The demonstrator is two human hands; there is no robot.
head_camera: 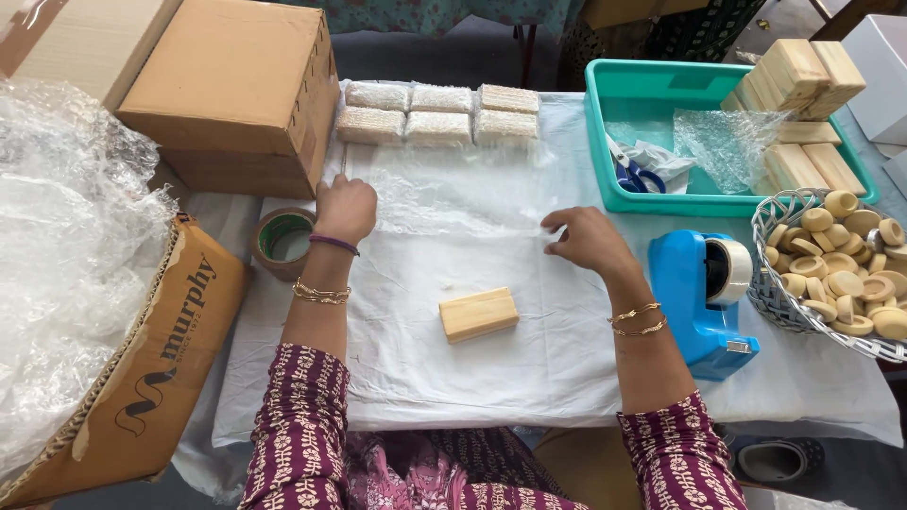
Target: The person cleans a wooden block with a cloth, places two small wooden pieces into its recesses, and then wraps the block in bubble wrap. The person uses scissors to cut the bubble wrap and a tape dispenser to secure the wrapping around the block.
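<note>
The left hand [346,208] presses, loosely curled, on the left edge of a clear bubble-wrap sheet [453,194] spread on the white cloth [529,368]; the right hand [588,238] pinches the sheet's right edge. A wooden block [479,314] lies flat nearer the person, between both wrists, apart from either hand, its long axis running left-right, right end tilted slightly away. Beyond the sheet lie 6 wrapped blocks [439,113]. A blue tape dispenser [701,295] stands just right of the right wrist; a tape roll [283,240] sits left.
</note>
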